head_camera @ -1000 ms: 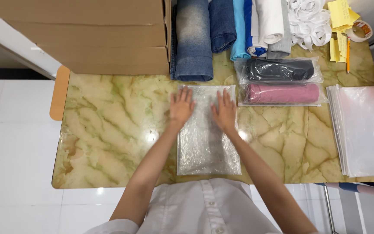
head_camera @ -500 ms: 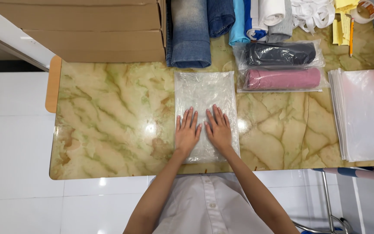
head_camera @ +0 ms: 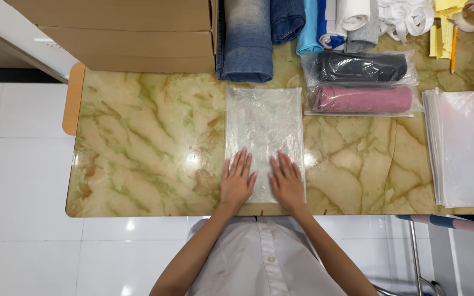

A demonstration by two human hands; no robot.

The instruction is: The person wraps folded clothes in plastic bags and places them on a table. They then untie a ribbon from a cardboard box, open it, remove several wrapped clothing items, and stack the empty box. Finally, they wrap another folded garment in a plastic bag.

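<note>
**Both palms flat on a clear plastic bag**

The left hand and right hand lie flat, fingers spread, holding nothing, on the near end of the clear plastic bag, mid green marble counter, before folded jeans.

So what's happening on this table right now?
A person presses both palms flat on the near end of a clear plastic bag lying on the marble-patterned table: left hand and right hand side by side. Beyond it lie rolled jeans; to the right sit two bagged garment rolls, one dark and one pink, and a stack of empty bags.
</note>
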